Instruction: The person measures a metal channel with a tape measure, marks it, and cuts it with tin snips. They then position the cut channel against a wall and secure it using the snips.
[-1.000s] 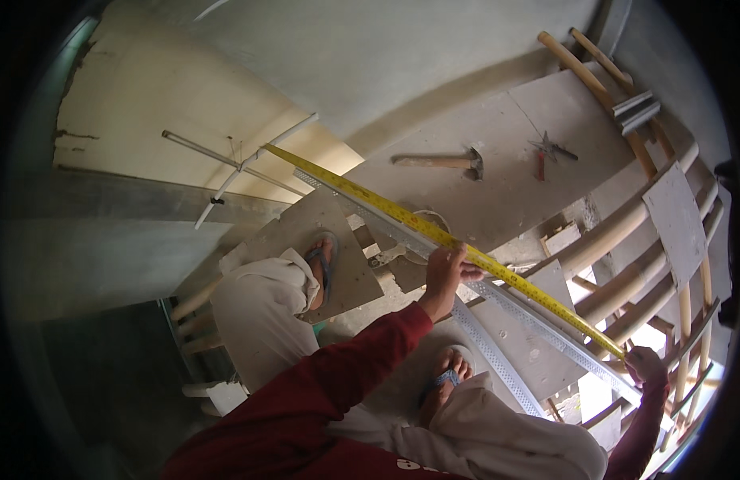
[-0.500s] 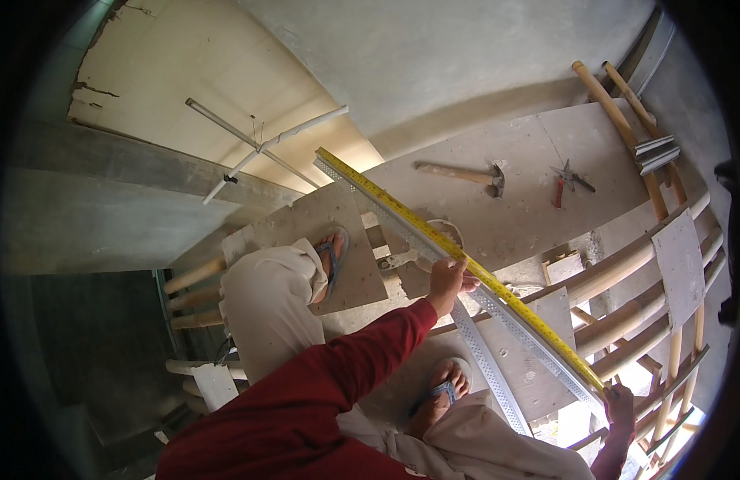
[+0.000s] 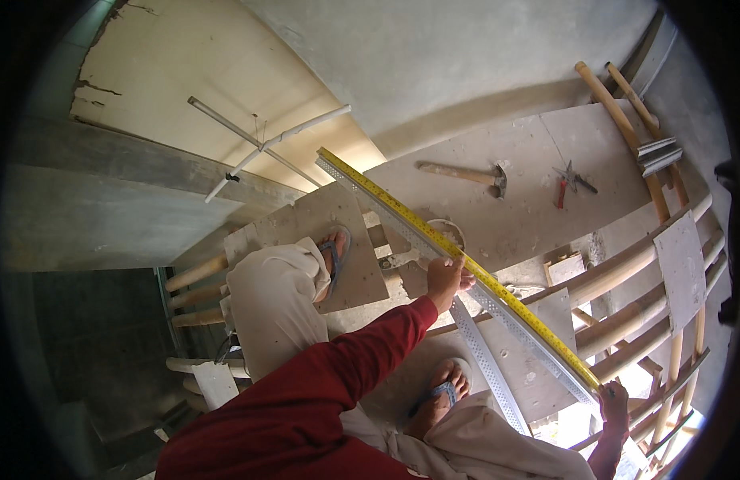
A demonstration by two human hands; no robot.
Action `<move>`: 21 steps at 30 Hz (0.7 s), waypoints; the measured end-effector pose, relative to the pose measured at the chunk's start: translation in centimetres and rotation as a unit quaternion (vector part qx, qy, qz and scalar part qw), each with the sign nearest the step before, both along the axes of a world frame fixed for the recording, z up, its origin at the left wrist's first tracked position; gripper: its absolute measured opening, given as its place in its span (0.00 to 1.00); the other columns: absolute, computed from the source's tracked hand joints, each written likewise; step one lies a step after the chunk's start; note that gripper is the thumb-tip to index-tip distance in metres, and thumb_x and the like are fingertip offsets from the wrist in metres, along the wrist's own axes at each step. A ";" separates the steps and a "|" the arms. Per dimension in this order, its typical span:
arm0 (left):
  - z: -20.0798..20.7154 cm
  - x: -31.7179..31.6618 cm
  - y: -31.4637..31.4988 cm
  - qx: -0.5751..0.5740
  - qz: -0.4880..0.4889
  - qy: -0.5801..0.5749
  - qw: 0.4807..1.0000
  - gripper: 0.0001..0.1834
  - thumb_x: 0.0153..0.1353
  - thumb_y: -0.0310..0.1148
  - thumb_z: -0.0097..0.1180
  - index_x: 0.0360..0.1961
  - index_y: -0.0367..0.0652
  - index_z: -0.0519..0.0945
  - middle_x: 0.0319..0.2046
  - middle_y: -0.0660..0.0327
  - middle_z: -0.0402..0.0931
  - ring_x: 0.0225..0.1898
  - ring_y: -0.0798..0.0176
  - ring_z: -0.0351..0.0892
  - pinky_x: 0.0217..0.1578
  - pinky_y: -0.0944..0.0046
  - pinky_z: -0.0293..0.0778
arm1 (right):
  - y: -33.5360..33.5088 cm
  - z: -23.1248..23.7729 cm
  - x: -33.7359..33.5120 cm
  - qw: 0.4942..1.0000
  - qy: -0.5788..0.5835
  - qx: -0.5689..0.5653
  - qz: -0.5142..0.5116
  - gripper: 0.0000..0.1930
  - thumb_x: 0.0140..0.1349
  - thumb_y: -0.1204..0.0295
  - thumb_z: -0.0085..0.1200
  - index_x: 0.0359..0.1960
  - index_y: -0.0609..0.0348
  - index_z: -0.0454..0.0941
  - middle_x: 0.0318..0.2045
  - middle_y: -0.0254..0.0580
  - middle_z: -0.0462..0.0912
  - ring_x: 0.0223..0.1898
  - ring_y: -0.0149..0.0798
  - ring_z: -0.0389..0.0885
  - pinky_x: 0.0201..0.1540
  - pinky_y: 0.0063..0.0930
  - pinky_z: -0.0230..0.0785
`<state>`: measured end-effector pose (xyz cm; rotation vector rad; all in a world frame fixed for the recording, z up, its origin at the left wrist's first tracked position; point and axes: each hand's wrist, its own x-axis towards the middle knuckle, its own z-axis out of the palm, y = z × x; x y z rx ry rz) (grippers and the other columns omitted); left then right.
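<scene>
A yellow tape measure blade (image 3: 538,326) is stretched along a perforated metal angle strip (image 3: 510,323), which slants from the upper middle to the lower right. My left hand (image 3: 445,283) is closed around the strip near its middle, thumb against the tape. At the lower right end, my right hand (image 3: 613,402) is closed on the tape; its case cannot be made out there. A second perforated strip (image 3: 488,370) runs down from beneath my left hand toward my right leg.
A hammer (image 3: 464,174) and red-handled cutters (image 3: 562,192) lie on the far board (image 3: 538,224). Near my left hand is a round container (image 3: 447,230). Bamboo poles (image 3: 618,272) support the platform boards on the right. Crossed pipes (image 3: 262,147) stand at upper left; my feet rest on separate boards.
My right hand has shifted very slightly left and up along the tape. My left hand keeps its grip, and the strip stays nearly in place.
</scene>
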<state>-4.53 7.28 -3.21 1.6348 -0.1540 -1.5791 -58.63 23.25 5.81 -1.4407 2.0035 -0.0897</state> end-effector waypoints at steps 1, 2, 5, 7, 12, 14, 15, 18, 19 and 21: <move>0.0 0.0 0.0 -0.004 0.000 0.003 1.000 0.16 0.69 0.37 0.52 0.35 0.31 0.75 0.24 0.54 0.79 0.20 0.62 0.82 0.20 0.68 0.82 | 0.0 0.0 0.0 1.000 -0.002 -0.006 0.001 0.12 0.56 0.71 0.60 0.22 0.67 0.73 0.17 0.47 0.72 0.19 0.37 0.69 0.26 0.37 0.62; 0.0 0.0 0.0 -0.002 -0.003 0.002 1.000 0.15 0.69 0.37 0.53 0.35 0.31 0.75 0.24 0.54 0.79 0.20 0.62 0.82 0.20 0.68 0.81 | -0.1 0.1 0.1 1.000 0.011 -0.001 0.011 0.12 0.56 0.72 0.60 0.22 0.67 0.73 0.17 0.47 0.72 0.19 0.38 0.69 0.26 0.37 0.62; 0.1 0.1 0.0 -0.001 -0.007 -0.014 1.000 0.15 0.69 0.36 0.53 0.35 0.30 0.75 0.24 0.54 0.79 0.19 0.62 0.82 0.19 0.68 0.81 | -0.3 0.2 0.1 0.999 0.035 -0.006 0.037 0.12 0.56 0.72 0.60 0.22 0.67 0.73 0.17 0.47 0.71 0.20 0.39 0.70 0.27 0.37 0.63; 0.1 0.1 0.0 -0.002 -0.011 -0.023 1.000 0.15 0.68 0.36 0.53 0.34 0.30 0.75 0.23 0.54 0.79 0.18 0.62 0.81 0.19 0.68 0.81 | -0.4 0.2 0.0 0.998 0.050 -0.012 0.048 0.11 0.56 0.71 0.60 0.23 0.67 0.73 0.18 0.47 0.72 0.20 0.40 0.70 0.27 0.38 0.63; -1.0 0.2 0.1 0.001 -0.030 -0.046 0.998 0.16 0.68 0.37 0.55 0.31 0.32 0.76 0.23 0.54 0.80 0.16 0.63 0.80 0.17 0.68 0.79 | -0.4 0.3 -0.5 0.999 0.026 -0.002 0.036 0.11 0.56 0.72 0.60 0.23 0.66 0.74 0.18 0.48 0.72 0.20 0.38 0.71 0.27 0.36 0.64; -1.5 0.5 0.2 0.011 -0.048 -0.058 0.997 0.17 0.66 0.40 0.58 0.29 0.34 0.76 0.23 0.53 0.80 0.18 0.60 0.81 0.20 0.64 0.80 | -0.3 0.1 -0.8 1.000 0.017 0.005 0.010 0.10 0.56 0.72 0.60 0.23 0.66 0.74 0.18 0.48 0.73 0.20 0.38 0.71 0.27 0.35 0.64; -1.5 0.6 0.2 0.022 -0.058 -0.064 0.996 0.18 0.65 0.41 0.59 0.28 0.34 0.76 0.23 0.53 0.80 0.19 0.59 0.81 0.21 0.62 0.80 | -0.2 -0.2 -1.0 1.000 0.017 0.011 -0.008 0.10 0.56 0.72 0.60 0.23 0.66 0.74 0.17 0.48 0.73 0.20 0.37 0.71 0.27 0.35 0.64; -0.7 0.9 0.2 0.006 -0.163 -0.309 0.937 0.20 0.61 0.46 0.62 0.32 0.37 0.75 0.24 0.54 0.79 0.26 0.52 0.82 0.29 0.54 0.77 | 0.2 -1.2 -1.9 0.999 0.030 0.023 -0.011 0.10 0.55 0.71 0.60 0.23 0.65 0.75 0.17 0.47 0.73 0.20 0.37 0.71 0.26 0.36 0.64; -0.1 0.9 0.2 -0.051 -0.169 -0.419 0.891 0.21 0.60 0.47 0.63 0.33 0.38 0.74 0.25 0.55 0.78 0.29 0.50 0.81 0.32 0.51 0.76 | 0.3 -1.5 -2.3 0.998 0.051 0.027 -0.013 0.10 0.55 0.71 0.61 0.23 0.65 0.75 0.16 0.47 0.73 0.19 0.37 0.71 0.26 0.37 0.64; 1.4 0.6 0.2 -0.155 -0.214 -0.538 0.801 0.20 0.59 0.47 0.63 0.38 0.43 0.71 0.28 0.57 0.72 0.32 0.49 0.75 0.34 0.50 0.71 | 0.4 -2.2 -2.7 0.991 0.130 0.023 0.020 0.12 0.51 0.68 0.63 0.22 0.64 0.76 0.19 0.54 0.77 0.21 0.49 0.76 0.27 0.44 0.66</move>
